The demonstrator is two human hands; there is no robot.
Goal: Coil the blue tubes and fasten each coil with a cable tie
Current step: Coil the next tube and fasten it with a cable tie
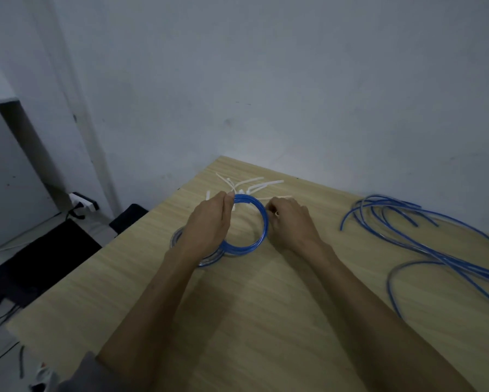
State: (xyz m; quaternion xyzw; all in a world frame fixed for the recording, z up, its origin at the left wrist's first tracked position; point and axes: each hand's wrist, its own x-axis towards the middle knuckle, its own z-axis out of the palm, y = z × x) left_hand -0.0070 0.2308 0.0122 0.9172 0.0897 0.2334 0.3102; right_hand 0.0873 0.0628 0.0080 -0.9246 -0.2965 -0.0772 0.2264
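Note:
A blue tube coil (261, 219) stands over the wooden table (266, 306), held between both hands. My left hand (209, 222) pinches the coil's top left, with a white cable tie at its fingertips. My right hand (290, 222) has its fingers curled against the coil's right side and pinches something small and pale, probably a tie end. Another blue coil (206, 260) lies flat on the table under my left wrist, mostly hidden. Several loose white cable ties (254, 183) lie just beyond the hands.
Several loose uncoiled blue tubes (424, 241) sprawl over the table's right side. A pale wall stands close behind the table. Left of the table's edge, on the floor, are a white power strip (83, 203), dark cables and a black mat (39, 267).

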